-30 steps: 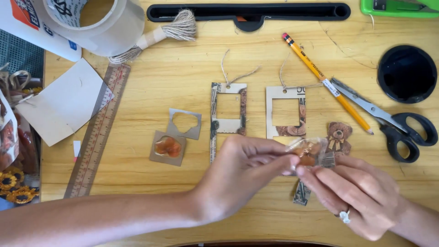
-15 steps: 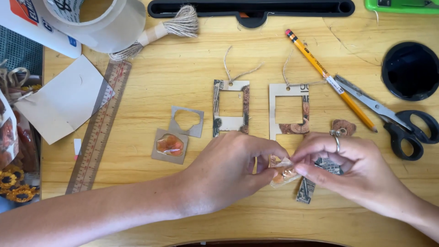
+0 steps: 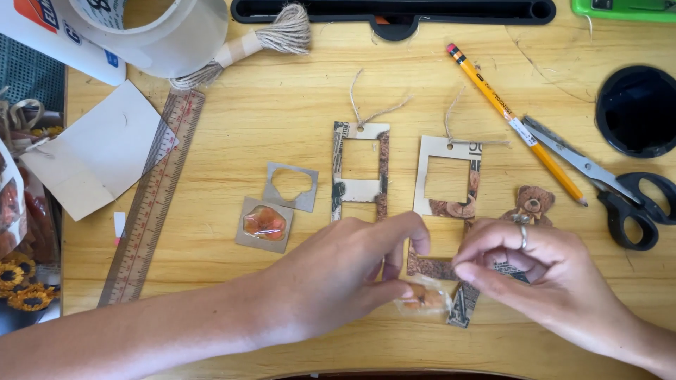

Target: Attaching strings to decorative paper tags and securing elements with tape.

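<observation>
Here both hands' fingers, left hand (image 3: 338,278) and right hand (image 3: 542,278), pinch small orange sticker (image 3: 422,299).

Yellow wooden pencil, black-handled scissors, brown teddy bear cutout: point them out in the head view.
Yellow wooden pencil (image 3: 512,121): head view, middle of the shaft.
Black-handled scissors (image 3: 637,204): head view, on the black handles.
Brown teddy bear cutout (image 3: 533,202): head view, on the bear's head, above the right hand (image 3: 556,281).

Bare forearms, no sleeves; silver ring (image 3: 523,236) on right finger
</observation>
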